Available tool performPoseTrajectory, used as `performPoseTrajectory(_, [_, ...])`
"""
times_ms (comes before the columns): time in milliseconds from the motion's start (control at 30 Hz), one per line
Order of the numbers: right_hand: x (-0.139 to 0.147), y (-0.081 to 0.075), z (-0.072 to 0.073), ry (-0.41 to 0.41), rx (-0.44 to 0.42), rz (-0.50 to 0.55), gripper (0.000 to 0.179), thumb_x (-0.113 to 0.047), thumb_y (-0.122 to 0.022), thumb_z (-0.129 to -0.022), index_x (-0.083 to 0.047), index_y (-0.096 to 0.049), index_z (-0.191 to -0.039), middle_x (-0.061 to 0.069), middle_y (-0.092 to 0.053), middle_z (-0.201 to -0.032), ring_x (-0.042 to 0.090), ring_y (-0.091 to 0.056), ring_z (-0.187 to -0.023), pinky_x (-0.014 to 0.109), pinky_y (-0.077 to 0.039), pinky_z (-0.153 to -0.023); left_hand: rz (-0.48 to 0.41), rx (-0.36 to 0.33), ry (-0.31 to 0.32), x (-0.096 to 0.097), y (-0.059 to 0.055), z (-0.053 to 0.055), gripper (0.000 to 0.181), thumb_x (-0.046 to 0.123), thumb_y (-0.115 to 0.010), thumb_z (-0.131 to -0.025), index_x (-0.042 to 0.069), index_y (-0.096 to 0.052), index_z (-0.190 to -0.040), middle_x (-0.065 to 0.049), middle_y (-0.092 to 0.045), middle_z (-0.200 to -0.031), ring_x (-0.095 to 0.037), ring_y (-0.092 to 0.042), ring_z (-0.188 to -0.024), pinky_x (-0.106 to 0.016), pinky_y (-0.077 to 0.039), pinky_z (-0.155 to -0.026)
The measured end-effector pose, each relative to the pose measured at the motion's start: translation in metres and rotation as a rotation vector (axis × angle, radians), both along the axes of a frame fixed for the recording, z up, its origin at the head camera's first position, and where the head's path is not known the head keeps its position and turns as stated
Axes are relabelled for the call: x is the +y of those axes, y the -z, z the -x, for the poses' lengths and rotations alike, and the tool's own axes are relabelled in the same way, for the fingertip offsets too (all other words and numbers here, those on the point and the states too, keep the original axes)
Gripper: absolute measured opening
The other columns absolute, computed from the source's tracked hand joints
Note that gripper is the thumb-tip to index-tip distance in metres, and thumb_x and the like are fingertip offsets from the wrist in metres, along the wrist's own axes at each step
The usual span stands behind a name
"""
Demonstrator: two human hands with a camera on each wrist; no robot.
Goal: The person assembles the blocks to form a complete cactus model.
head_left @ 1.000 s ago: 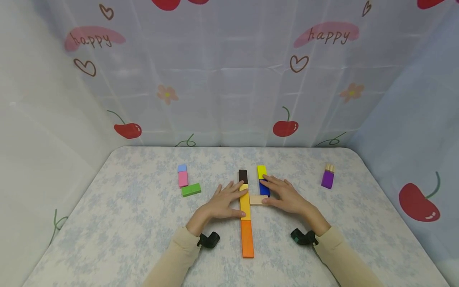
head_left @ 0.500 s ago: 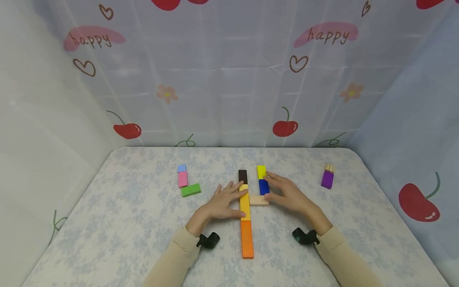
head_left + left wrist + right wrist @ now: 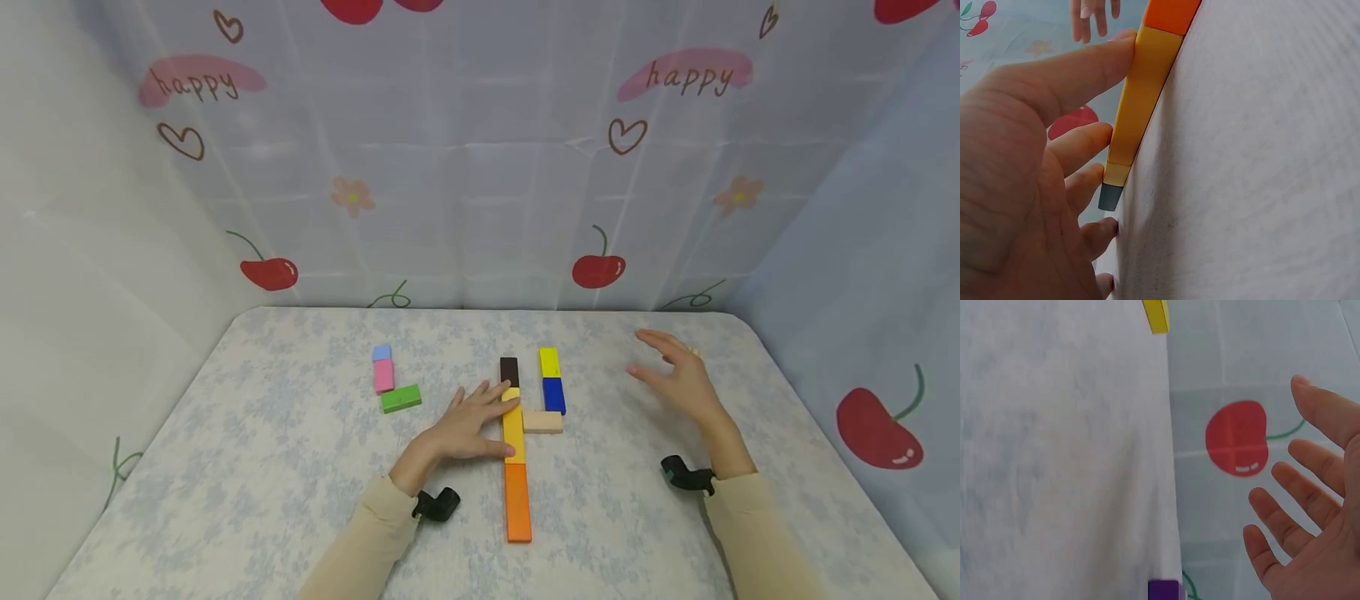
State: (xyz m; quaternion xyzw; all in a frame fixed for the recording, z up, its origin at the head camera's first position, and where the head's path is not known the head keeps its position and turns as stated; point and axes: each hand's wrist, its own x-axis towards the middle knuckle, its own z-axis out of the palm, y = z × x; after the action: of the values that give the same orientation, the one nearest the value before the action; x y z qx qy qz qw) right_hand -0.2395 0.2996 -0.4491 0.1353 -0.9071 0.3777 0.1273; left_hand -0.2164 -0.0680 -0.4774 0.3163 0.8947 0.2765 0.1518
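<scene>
My left hand (image 3: 468,425) rests spread on a yellow block (image 3: 513,429), thumb and fingertips touching its top. In the left wrist view the thumb meets the yellow block (image 3: 1141,94) near its orange end. That block lies in a row between a dark brown block (image 3: 509,372) and a long orange block (image 3: 517,502). A plain wooden block (image 3: 543,422) juts out to the right, below a blue block (image 3: 554,396) and a bright yellow block (image 3: 550,362). My right hand (image 3: 682,379) is raised over the right side, fingers apart, holding nothing.
On the left lie a light blue block (image 3: 382,352), a pink block (image 3: 384,376) and a green block (image 3: 401,398). A purple block (image 3: 1164,590) shows below the right hand in the right wrist view; in the head view that hand hides it. A printed curtain (image 3: 465,167) hangs behind the table.
My right hand has left the blue and wooden blocks and moved right and away, rising above the table. The left hand has stayed on the yellow block.
</scene>
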Motion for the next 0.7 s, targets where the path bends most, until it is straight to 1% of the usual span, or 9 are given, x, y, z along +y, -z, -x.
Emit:
performPoseTrajectory(200, [0.037, 0.000, -0.008, 0.101, -0.096, 0.043, 0.061, -0.029, -0.068, -0.093, -0.006, -0.047, -0.145, 0.020, -0.042, -0.148, 0.038, -0.045, -0.124, 0.057, -0.039, -0.095, 0.008, -0.001, 0.000, 0.000, 0.002, -0.002, 0.077, 0.049, -0.069, -0.087, 0.023, -0.038, -0.152, 0.002, -0.013, -0.165, -0.032, -0.005, -0.153, -0.062, 0.003, -0.119])
performPoseTrajectory(267, [0.049, 0.001, -0.011, 0.130, -0.128, 0.051, 0.063, -0.032, -0.068, -0.093, -0.009, -0.045, -0.147, 0.019, -0.042, -0.147, 0.032, -0.043, -0.123, 0.050, -0.039, -0.096, 0.003, 0.000, 0.002, 0.000, 0.003, -0.002, 0.078, 0.049, -0.069, -0.086, 0.022, -0.038, -0.152, 0.001, -0.013, -0.165, -0.032, -0.005, -0.153, -0.062, 0.003, -0.119])
performPoseTrajectory(333, [0.061, 0.003, -0.013, 0.154, -0.153, 0.059, 0.065, -0.033, -0.068, -0.092, -0.010, -0.043, -0.148, 0.018, -0.041, -0.146, 0.028, -0.042, -0.121, 0.039, -0.038, -0.092, 0.000, -0.002, 0.003, 0.000, 0.003, -0.002, 0.077, 0.049, -0.069, -0.086, 0.022, -0.038, -0.152, 0.001, -0.013, -0.165, -0.032, -0.005, -0.153, -0.062, 0.003, -0.119])
performPoseTrajectory(400, [0.071, 0.005, -0.014, 0.178, -0.187, 0.054, 0.067, -0.035, -0.068, -0.092, -0.011, -0.041, -0.149, 0.019, -0.039, -0.145, 0.026, -0.041, -0.120, 0.033, -0.037, -0.089, 0.001, 0.000, 0.004, 0.000, 0.003, -0.002, 0.077, 0.050, -0.069, -0.086, 0.023, -0.038, -0.152, 0.002, -0.013, -0.165, -0.032, -0.005, -0.153, -0.062, 0.003, -0.119])
performPoseTrajectory(467, [0.079, 0.008, -0.015, 0.186, -0.230, 0.071, 0.072, -0.036, -0.069, -0.092, -0.009, -0.038, -0.150, 0.021, -0.036, -0.147, 0.031, -0.040, -0.123, 0.037, -0.040, -0.090, 0.003, 0.004, 0.003, 0.000, 0.003, -0.001, 0.078, 0.050, -0.069, -0.086, 0.023, -0.038, -0.152, 0.002, -0.013, -0.165, -0.032, -0.005, -0.153, -0.062, 0.003, -0.119])
performPoseTrajectory(533, [0.085, 0.011, -0.016, 0.188, -0.284, 0.085, 0.076, -0.038, -0.069, -0.091, -0.008, -0.034, -0.152, 0.025, -0.033, -0.149, 0.040, -0.037, -0.127, 0.050, -0.042, -0.092, 0.003, 0.008, 0.001, 0.000, 0.003, 0.000, 0.078, 0.050, -0.069, -0.086, 0.023, -0.038, -0.152, 0.002, -0.013, -0.165, -0.032, -0.004, -0.153, -0.062, 0.003, -0.119])
performPoseTrajectory(600, [0.089, 0.014, -0.015, 0.188, -0.342, 0.092, 0.081, -0.040, -0.069, -0.090, -0.007, -0.030, -0.153, 0.028, -0.031, -0.150, 0.047, -0.034, -0.130, 0.063, -0.040, -0.092, 0.001, 0.010, -0.002, 0.000, 0.003, 0.001, 0.078, 0.050, -0.069, -0.086, 0.022, -0.038, -0.152, 0.001, -0.013, -0.165, -0.032, -0.005, -0.153, -0.062, 0.003, -0.119])
performPoseTrajectory(633, [0.090, 0.016, -0.015, 0.186, -0.366, 0.091, 0.082, -0.041, -0.069, -0.090, -0.007, -0.029, -0.154, 0.030, -0.030, -0.150, 0.050, -0.033, -0.131, 0.067, -0.038, -0.093, 0.000, 0.012, -0.003, 0.000, 0.003, 0.001, 0.078, 0.050, -0.069, -0.086, 0.022, -0.038, -0.152, 0.001, -0.014, -0.165, -0.032, -0.005, -0.153, -0.062, 0.003, -0.119])
performPoseTrajectory(700, [0.092, 0.018, -0.015, 0.181, -0.405, 0.082, 0.084, -0.042, -0.069, -0.090, -0.006, -0.028, -0.154, 0.031, -0.029, -0.151, 0.052, -0.032, -0.132, 0.069, -0.036, -0.095, -0.001, 0.011, -0.003, 0.000, 0.002, 0.001, 0.078, 0.050, -0.069, -0.086, 0.021, -0.038, -0.152, 0.001, -0.014, -0.165, -0.032, -0.004, -0.153, -0.062, 0.003, -0.119])
